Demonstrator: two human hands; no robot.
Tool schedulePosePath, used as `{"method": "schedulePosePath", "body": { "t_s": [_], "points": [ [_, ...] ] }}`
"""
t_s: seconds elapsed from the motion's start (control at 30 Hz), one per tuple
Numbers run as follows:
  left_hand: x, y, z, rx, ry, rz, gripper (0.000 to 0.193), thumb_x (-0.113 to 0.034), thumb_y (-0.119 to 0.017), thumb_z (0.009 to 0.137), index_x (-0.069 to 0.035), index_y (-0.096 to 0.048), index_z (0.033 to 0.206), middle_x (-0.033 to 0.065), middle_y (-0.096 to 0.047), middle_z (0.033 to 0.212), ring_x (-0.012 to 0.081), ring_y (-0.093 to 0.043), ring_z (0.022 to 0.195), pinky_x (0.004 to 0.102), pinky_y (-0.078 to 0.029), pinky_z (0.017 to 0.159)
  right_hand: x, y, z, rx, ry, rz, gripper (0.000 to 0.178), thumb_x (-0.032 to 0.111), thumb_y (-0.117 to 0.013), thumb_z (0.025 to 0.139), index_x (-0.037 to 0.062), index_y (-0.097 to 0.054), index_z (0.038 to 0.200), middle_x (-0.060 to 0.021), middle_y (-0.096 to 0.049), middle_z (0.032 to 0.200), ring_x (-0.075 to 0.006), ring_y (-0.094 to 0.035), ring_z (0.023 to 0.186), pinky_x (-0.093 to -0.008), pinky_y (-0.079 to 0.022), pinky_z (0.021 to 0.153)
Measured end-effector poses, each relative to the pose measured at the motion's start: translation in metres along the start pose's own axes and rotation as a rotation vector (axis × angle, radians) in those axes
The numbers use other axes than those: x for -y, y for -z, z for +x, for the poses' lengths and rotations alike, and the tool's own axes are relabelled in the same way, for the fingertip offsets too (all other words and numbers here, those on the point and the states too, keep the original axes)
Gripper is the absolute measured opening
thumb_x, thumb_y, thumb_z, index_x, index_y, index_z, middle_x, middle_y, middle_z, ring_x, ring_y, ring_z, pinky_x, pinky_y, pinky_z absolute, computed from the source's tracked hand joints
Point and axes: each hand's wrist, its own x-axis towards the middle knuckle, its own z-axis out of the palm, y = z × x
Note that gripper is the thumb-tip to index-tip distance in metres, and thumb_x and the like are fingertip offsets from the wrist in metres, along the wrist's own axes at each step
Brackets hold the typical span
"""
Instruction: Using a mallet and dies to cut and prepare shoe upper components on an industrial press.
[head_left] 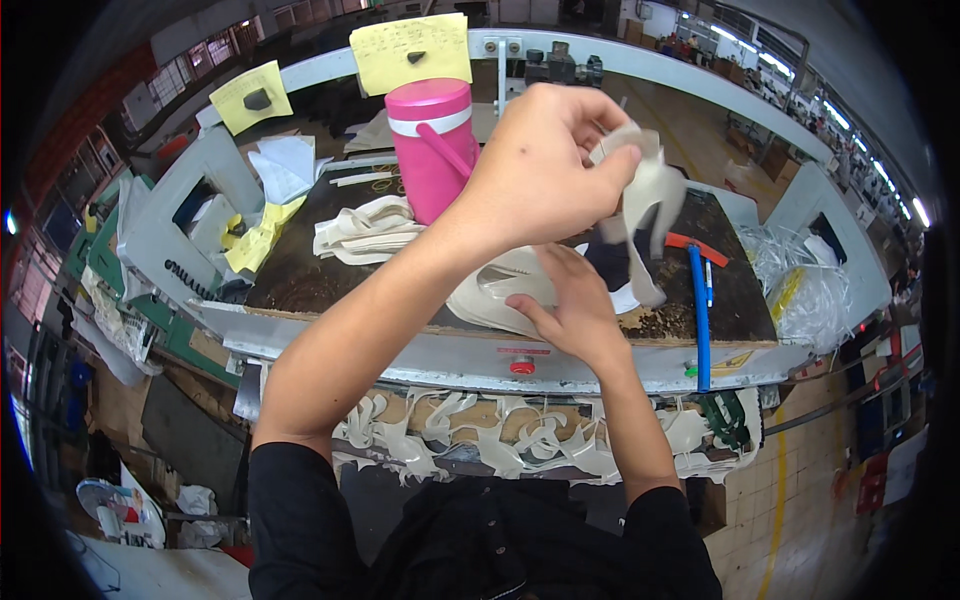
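Observation:
My left hand [560, 165] crosses over to the right, raised above the work table. Its thumb and fingers pinch a curved, cream-coloured cut-out piece [655, 205], whose strips hang down, slightly blurred. Below it, my right hand [575, 300] lies palm down with fingers stretched and thumb apart. It rests on the right part of a stack of cream cut-out pieces [485, 300] near the table's front edge. A dark, partly hidden thing [606, 258] lies just beyond my right hand. Another folded-looking stack of cream pieces [365, 230] sits to the left.
A pink lidded jug [425, 150] stands behind the stacks. At right lie a blue-handled, red-headed hammer [700, 310] and a pen [709, 284]. A clear plastic bundle [805, 290] fills the right corner. Cream offcuts [500, 440] hang below the front edge, under a red button [522, 367].

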Motion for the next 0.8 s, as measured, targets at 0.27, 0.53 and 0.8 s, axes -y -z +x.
{"method": "schedulePosePath", "body": {
  "t_s": [0.27, 0.53, 0.8],
  "points": [
    [0.100, 0.031, -0.070, -0.160, 0.482, -0.179, 0.012, -0.003, -0.069, 0.094, 0.006, -0.062, 0.099, 0.0160, -0.076, 0.086, 0.0207, -0.078, 0.072, 0.0314, -0.063, 0.060, 0.005, -0.022, -0.020, -0.225, -0.200, 1.478, 0.131, 0.060, -0.091, 0.077, -0.0027, -0.016, 0.164, -0.0211, -0.045, 0.158, -0.0377, -0.051, 0.145, -0.0563, -0.047, 0.118],
    [0.131, 0.065, -0.114, -0.139, 0.659, 0.036, 0.018, -0.003, -0.073, 0.095, 0.000, -0.061, 0.108, 0.0051, -0.072, 0.080, 0.0087, -0.068, 0.063, 0.0237, -0.050, 0.053, 0.003, -0.023, -0.008, -0.299, -0.547, 1.587, 0.077, 0.010, -0.073, 0.102, 0.0061, -0.024, 0.161, -0.0187, -0.050, 0.154, -0.0274, -0.064, 0.127, -0.0407, -0.055, 0.106],
    [0.149, 0.076, -0.132, -0.057, 0.386, 0.349, 0.021, -0.002, -0.077, 0.092, -0.003, -0.063, 0.107, -0.0041, -0.066, 0.076, -0.0002, -0.049, 0.061, 0.0200, -0.039, 0.056, 0.035, 0.003, -0.016, -0.448, -0.094, -0.041, 0.075, 0.028, -0.094, 0.074, 0.0020, -0.063, 0.137, -0.0243, -0.052, 0.154, -0.0422, -0.055, 0.137, -0.0503, -0.046, 0.110]
  ]
}}
